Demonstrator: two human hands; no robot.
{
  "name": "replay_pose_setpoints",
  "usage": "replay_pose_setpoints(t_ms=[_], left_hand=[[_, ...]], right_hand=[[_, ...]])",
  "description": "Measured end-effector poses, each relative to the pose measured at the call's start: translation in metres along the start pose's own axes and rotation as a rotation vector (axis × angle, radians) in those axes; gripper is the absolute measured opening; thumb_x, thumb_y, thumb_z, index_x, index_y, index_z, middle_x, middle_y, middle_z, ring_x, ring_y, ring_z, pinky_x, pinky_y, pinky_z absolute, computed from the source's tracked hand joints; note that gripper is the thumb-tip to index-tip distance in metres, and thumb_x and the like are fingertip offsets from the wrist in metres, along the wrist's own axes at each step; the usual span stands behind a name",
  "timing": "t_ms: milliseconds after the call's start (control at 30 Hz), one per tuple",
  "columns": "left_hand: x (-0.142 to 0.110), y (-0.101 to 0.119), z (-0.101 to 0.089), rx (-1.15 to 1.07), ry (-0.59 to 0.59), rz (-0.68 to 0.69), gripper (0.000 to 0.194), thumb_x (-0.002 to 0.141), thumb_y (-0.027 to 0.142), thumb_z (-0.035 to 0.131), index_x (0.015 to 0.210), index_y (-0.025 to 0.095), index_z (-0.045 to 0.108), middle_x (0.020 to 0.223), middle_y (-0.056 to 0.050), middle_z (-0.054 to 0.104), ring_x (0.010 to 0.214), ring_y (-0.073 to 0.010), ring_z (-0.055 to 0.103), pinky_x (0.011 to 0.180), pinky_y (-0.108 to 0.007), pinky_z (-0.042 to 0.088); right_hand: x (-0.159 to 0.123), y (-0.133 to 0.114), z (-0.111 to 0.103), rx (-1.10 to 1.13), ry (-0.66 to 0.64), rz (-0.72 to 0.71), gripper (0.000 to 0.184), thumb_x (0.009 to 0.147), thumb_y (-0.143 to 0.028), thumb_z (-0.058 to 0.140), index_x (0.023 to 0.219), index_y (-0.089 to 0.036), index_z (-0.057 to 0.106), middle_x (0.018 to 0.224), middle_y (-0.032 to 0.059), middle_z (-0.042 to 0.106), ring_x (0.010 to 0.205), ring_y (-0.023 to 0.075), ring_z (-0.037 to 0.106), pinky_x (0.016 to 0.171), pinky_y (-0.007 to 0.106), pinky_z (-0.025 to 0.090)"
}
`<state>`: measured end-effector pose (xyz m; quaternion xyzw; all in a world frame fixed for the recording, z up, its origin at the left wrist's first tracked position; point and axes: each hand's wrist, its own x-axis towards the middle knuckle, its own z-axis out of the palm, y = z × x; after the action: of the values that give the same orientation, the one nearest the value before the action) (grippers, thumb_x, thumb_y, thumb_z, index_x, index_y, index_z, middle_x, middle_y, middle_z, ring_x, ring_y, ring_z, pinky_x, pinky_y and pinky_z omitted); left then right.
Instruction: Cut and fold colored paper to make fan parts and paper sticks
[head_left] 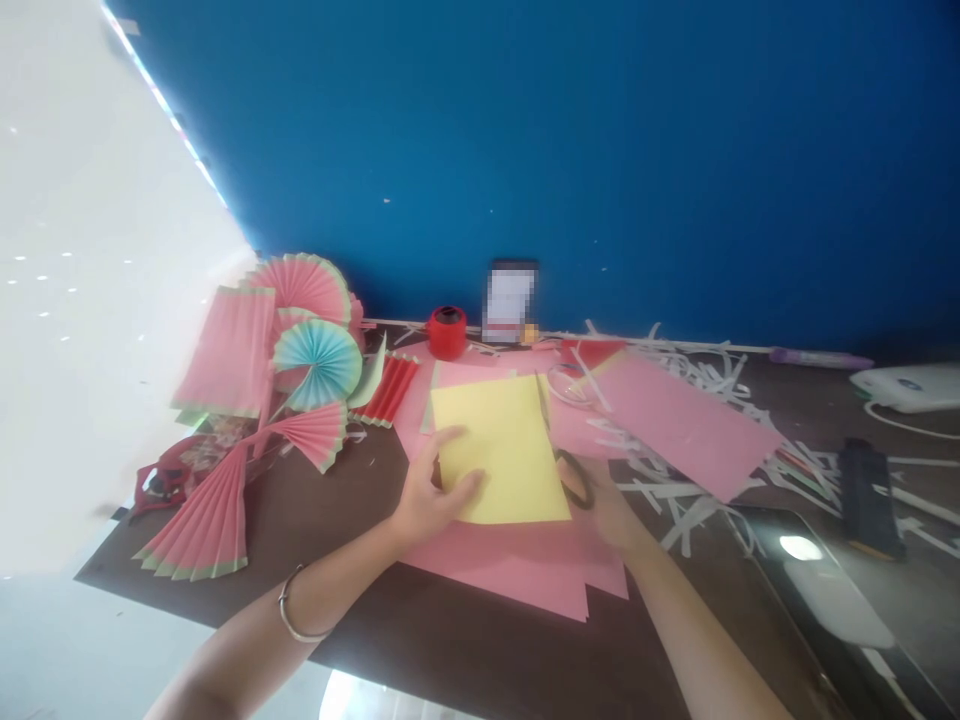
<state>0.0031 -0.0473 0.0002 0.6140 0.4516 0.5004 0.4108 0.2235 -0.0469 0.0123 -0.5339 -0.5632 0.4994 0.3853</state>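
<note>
Yellow paper sheet (510, 450) centre, over pink sheets (510, 575). Left hand (426, 502) at its 8 o'clock, thumb and fingers apart on it; can't tell if pinching. Right hand (615, 514), 4 o'clock, clamped on scissors (589, 484). Turquoise pleated fan (322, 362), 10 o'clock.

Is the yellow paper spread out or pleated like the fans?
The yellow paper is spread out: no pleats show across its face, which the left hand touches. Whether it's doubled over, I can't tell.

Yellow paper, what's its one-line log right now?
left hand: on yellow paper | right hand: on scissors | underneath: pink sheets
</note>
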Motion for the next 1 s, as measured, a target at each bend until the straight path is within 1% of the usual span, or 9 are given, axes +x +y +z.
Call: replay_pose_setpoints(t_ms=[100,167,233,400,533,667,867,1000], left_hand=[[0.000,0.000,0.000,0.000,-0.036,-0.001,0.044,0.075,0.030,0.063,0.116,0.022,0.048,0.116,-0.009,0.055,0.102,-0.0224,0.057,0.087,-0.035,0.048],[-0.001,-0.001,0.000,0.012,-0.055,0.003,0.044,0.075,0.029,0.064,0.116,0.023,0.048,0.116,-0.008,0.055,0.102,-0.0221,0.057,0.089,-0.035,0.047],[-0.001,0.000,-0.001,0.017,-0.064,0.007,0.044,0.075,0.029,0.064,0.116,0.023,0.048,0.116,-0.007,0.055,0.102,-0.0218,0.057,0.089,-0.035,0.047],[0.000,0.001,-0.002,0.022,-0.076,0.023,0.045,0.076,0.029,0.063,0.117,0.023,0.047,0.118,-0.008,0.054,0.102,-0.0220,0.057,0.085,-0.034,0.050],[0.000,0.000,-0.002,0.033,-0.086,0.034,0.045,0.076,0.029,0.063,0.117,0.023,0.046,0.116,-0.008,0.055,0.100,-0.0210,0.058,0.088,-0.035,0.048],[0.000,0.000,-0.002,0.054,-0.081,0.038,0.044,0.076,0.029,0.063,0.117,0.022,0.047,0.116,-0.008,0.055,0.101,-0.0209,0.058,0.088,-0.034,0.048],[0.000,0.001,-0.002,0.053,-0.080,0.042,0.044,0.076,0.029,0.062,0.117,0.022,0.047,0.117,-0.008,0.055,0.101,-0.0207,0.057,0.085,-0.033,0.049],[0.000,0.001,-0.003,0.065,-0.081,0.040,0.044,0.076,0.029,0.063,0.117,0.023,0.047,0.116,-0.007,0.055,0.101,-0.0206,0.057,0.087,-0.033,0.048]], right_hand=[[-0.002,-0.001,0.001,0.172,-0.047,0.001,0.037,0.079,-0.055,0.049,0.091,-0.024,0.065,0.081,0.0036,0.068,0.087,0.0257,0.061,0.079,0.038,0.046],[-0.002,-0.004,0.003,0.249,-0.083,0.003,0.035,0.080,-0.053,0.049,0.095,-0.026,0.065,0.084,0.0036,0.069,0.089,0.0261,0.062,0.083,0.039,0.046],[-0.003,-0.007,0.003,0.278,-0.102,0.000,0.035,0.080,-0.053,0.050,0.095,-0.026,0.066,0.084,0.0040,0.070,0.090,0.0271,0.063,0.085,0.040,0.045],[-0.002,-0.009,0.002,0.259,-0.128,0.003,0.036,0.081,-0.054,0.048,0.094,-0.025,0.065,0.083,0.0049,0.070,0.092,0.0274,0.062,0.085,0.041,0.045],[-0.002,-0.009,0.003,0.223,-0.112,0.009,0.037,0.080,-0.055,0.048,0.091,-0.024,0.064,0.082,0.0052,0.068,0.089,0.0260,0.061,0.082,0.040,0.046],[-0.003,-0.011,0.004,0.211,-0.052,-0.001,0.038,0.075,-0.059,0.052,0.081,-0.024,0.063,0.074,0.0039,0.066,0.082,0.0252,0.061,0.078,0.038,0.047],[-0.003,-0.010,0.002,0.152,-0.009,-0.019,0.037,0.073,-0.059,0.054,0.063,-0.024,0.057,0.059,0.0017,0.057,0.067,0.0209,0.056,0.062,0.032,0.046],[-0.002,-0.005,0.001,0.136,0.008,-0.026,0.038,0.074,-0.059,0.053,0.060,-0.024,0.053,0.054,0.0001,0.052,0.059,0.0185,0.052,0.057,0.031,0.043]])
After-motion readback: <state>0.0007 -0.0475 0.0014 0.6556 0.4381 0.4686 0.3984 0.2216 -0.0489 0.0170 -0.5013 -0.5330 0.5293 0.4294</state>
